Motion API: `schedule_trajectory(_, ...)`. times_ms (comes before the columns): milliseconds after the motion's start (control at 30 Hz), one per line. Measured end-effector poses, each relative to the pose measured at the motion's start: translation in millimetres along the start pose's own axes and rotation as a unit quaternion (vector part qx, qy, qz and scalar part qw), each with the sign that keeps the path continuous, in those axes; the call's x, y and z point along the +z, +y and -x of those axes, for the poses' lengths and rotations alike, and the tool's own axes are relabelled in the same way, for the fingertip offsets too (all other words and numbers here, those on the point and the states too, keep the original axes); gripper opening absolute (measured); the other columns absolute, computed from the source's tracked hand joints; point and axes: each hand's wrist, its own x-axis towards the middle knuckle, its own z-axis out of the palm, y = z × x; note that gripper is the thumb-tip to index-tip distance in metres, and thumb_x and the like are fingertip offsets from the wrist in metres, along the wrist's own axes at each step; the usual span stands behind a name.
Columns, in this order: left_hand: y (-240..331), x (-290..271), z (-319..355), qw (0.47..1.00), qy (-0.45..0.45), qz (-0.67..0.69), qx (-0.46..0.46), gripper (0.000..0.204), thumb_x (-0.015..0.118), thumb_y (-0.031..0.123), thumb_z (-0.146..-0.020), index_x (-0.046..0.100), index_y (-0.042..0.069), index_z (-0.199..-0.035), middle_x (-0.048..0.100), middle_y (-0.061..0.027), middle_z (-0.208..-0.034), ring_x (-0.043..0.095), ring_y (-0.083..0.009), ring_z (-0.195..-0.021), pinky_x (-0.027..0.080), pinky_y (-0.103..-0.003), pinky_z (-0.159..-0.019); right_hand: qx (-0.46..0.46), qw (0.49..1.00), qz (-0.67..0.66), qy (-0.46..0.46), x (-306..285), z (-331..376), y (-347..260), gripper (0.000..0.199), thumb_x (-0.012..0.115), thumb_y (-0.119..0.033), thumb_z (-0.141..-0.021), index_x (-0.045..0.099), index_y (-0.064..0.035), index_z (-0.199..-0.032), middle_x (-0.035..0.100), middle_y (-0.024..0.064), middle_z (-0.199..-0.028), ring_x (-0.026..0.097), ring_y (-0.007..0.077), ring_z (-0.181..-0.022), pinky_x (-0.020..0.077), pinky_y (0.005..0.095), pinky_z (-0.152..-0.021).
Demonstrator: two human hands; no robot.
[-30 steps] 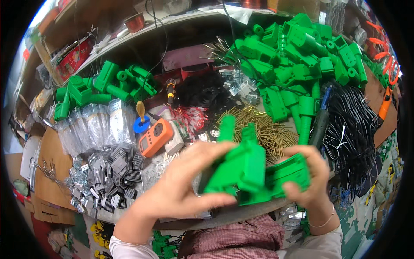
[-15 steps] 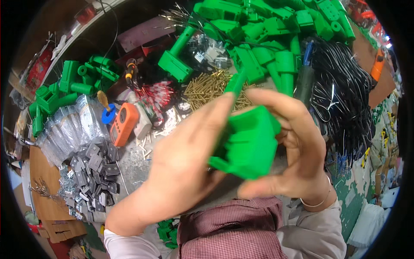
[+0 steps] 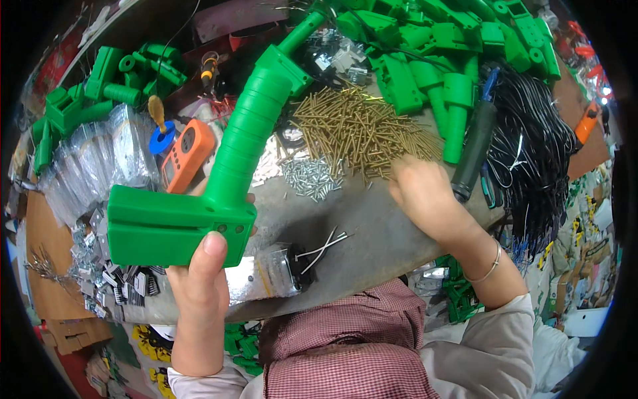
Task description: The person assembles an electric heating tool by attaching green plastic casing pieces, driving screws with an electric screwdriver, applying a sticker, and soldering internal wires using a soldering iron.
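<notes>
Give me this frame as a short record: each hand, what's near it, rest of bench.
Left hand: grips green part, thumb on its boxy end, handle slanting up and right
Right hand: fingertips at edge of gold screws; grasp unclear
Near right: black tool, black cables
Left of handle: orange device, clear bags
Centre: silver screws
Far right: green heap

Green housing (image 3: 224,183) tilted; brass screws (image 3: 359,130) heaped
</notes>
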Motion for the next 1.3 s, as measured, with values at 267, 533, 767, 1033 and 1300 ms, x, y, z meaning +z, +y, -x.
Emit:
schedule_trajectory(267,-5.1,-16.6,11.5,0.999,-0.013,0.006,-0.041,0.067,0.073,0.038,-0.081,0.054,-0.008,-0.126,0.066,-0.0195,-0.11,0.066,-0.0227,-0.092,0.054,-0.036,-0.08,-0.004,1.0,-0.022,0.017,-20.9,23.8,10.0,0.01,0.067,-0.011,-0.077,0.061,-0.0034,-0.077,0.062,0.0145,-0.08,0.064,0.0359,-0.071,0.0524,0.0445,-0.065)
schedule_trajectory(533,-6.3,-13.9,13.9,0.999,-0.019,0.012,-0.047,0.069,0.073,0.04,-0.081,0.054,-0.009,-0.125,0.066,-0.0187,-0.109,0.065,-0.0208,-0.091,0.053,-0.035,-0.079,-0.036,0.998,-0.053,-0.005,-8.8,19.9,-10.3,0.019,0.067,-0.008,-0.075,0.058,-0.0006,-0.09,0.062,0.0167,-0.085,0.065,0.036,-0.076,0.0523,0.0452,-0.068)
schedule_trajectory(767,-10.1,-23.1,22.0,0.998,-0.024,-0.02,-0.045,0.08,0.071,0.046,-0.079,0.047,-0.007,-0.134,0.061,-0.0246,-0.12,0.068,-0.0322,-0.1,0.059,-0.036,-0.066,-0.057,0.984,-0.162,-0.046,-6.1,11.8,-5.8,0.019,0.063,-0.002,-0.077,0.057,0.0023,-0.094,0.065,0.0219,-0.089,0.064,0.0413,-0.083,0.0514,0.0481,-0.075)
schedule_trajectory(1033,-5.5,-21.1,26.6,1.0,0.002,0.016,-0.026,0.064,0.072,0.037,-0.083,0.054,-0.008,-0.125,0.064,-0.0197,-0.114,0.066,-0.0234,-0.093,0.054,-0.038,-0.083,-0.069,0.978,-0.175,-0.093,-2.2,-12.7,-32.7,0.012,0.063,-0.002,-0.078,0.061,0.0025,-0.09,0.066,0.0232,-0.087,0.065,0.0419,-0.084,0.0516,0.0485,-0.076)
schedule_trajectory(1300,-12.8,-26.3,33.3,0.998,0.045,0.032,-0.005,0.061,0.071,0.03,-0.082,0.051,-0.002,-0.13,0.062,-0.0211,-0.119,0.064,-0.0319,-0.109,0.058,-0.041,-0.081,0.028,0.9,-0.435,0.024,-36.1,-50.8,-65.9,0.015,0.068,-0.007,-0.086,0.07,-0.0002,-0.099,0.072,0.0137,-0.085,0.07,0.0202,-0.075,0.0544,0.0302,-0.063)
